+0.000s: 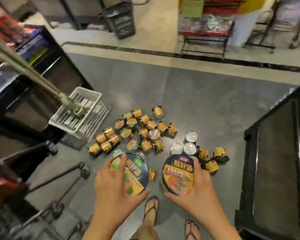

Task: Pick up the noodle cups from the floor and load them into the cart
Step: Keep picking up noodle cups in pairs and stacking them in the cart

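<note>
Each of my hands holds a noodle cup, lid up, well above the floor. My left hand (pixel 111 186) grips a dark-blue and yellow noodle cup (pixel 134 175) from the left side, fingers over the lid's rim. My right hand (pixel 200 189) grips a second noodle cup (pixel 177 175) with an orange lid from the right. Several more yellow and black noodle cups (pixel 145 132) lie scattered on the grey floor ahead, some on their sides, some showing silver bottoms (pixel 190 136). The cart's dark frame and wheels (pixel 83 171) stand at the left.
A white wire basket (pixel 76 110) sits on the floor at left, beside dark shelving (pixel 33 87). A black shelf unit (pixel 275 161) stands at the right. My sandalled feet (pixel 151 207) are below the hands. Display racks (pixel 204 28) line the far side.
</note>
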